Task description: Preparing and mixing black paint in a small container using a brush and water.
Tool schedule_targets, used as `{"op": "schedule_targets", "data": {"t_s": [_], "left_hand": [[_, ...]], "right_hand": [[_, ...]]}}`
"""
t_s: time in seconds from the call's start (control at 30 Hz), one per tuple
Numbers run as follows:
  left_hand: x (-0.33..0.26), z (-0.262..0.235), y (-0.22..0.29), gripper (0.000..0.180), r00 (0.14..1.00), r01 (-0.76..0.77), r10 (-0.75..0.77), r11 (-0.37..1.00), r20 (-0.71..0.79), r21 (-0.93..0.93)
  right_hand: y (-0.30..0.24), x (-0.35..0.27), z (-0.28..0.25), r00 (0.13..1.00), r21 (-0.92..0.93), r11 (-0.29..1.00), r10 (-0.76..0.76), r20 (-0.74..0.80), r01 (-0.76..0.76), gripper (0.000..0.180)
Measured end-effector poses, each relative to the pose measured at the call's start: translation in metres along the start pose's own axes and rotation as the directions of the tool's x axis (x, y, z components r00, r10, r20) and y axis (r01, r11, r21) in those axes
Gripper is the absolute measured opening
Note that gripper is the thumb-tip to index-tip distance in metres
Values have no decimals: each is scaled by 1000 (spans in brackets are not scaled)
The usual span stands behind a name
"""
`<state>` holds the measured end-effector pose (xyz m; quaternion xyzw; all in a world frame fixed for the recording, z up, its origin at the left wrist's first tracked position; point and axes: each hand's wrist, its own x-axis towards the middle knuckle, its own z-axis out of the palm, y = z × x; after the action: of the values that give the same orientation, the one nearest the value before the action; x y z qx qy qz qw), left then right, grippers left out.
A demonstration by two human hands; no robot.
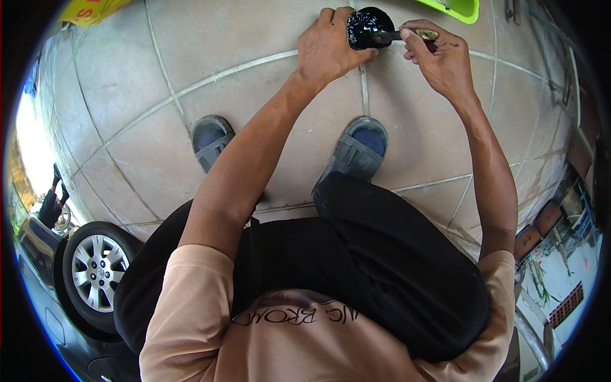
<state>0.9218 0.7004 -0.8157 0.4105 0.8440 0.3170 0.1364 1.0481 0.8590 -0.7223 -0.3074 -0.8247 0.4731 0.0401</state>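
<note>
A: Item: black glossy tub (368,28), on tiled floor (254,70); left hand (331,48) clasps its side.
B: Right hand (439,54) pinches brush (407,34), tip inside. Advise: steady tub, load sparingly.

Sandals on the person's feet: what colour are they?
Grey-blue sandals, shown best in the head view.

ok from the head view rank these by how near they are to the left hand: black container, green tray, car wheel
1. The black container, gripped by the left hand at the top centre.
2. The green tray, at the upper right edge.
3. The car wheel, at the lower left.
</note>
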Motion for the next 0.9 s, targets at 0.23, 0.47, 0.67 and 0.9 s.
{"op": "schedule_targets", "data": {"t_s": [0.23, 0.47, 0.67, 0.9], "left_hand": [[10, -13, -9, 87, 989, -118, 119, 993, 88, -26], [19, -19, -15, 81, 973, -159, 172, 983, 155, -88], [21, -19, -20, 79, 963, -233, 241, 969, 124, -79], [21, -42, 5, 75, 957, -58, 108, 981, 268, -187]], "right_hand": [[7, 3, 2, 975, -128, 976, -190, -113, 176, 22], [-5, -7, 16, 887, -369, 811, -452, 98, 454, 21], [-9, -15, 5, 874, -352, 802, -417, 250, 483, 21], [-10, -15, -11, 886, -368, 806, -408, 221, 463, 21]]}}
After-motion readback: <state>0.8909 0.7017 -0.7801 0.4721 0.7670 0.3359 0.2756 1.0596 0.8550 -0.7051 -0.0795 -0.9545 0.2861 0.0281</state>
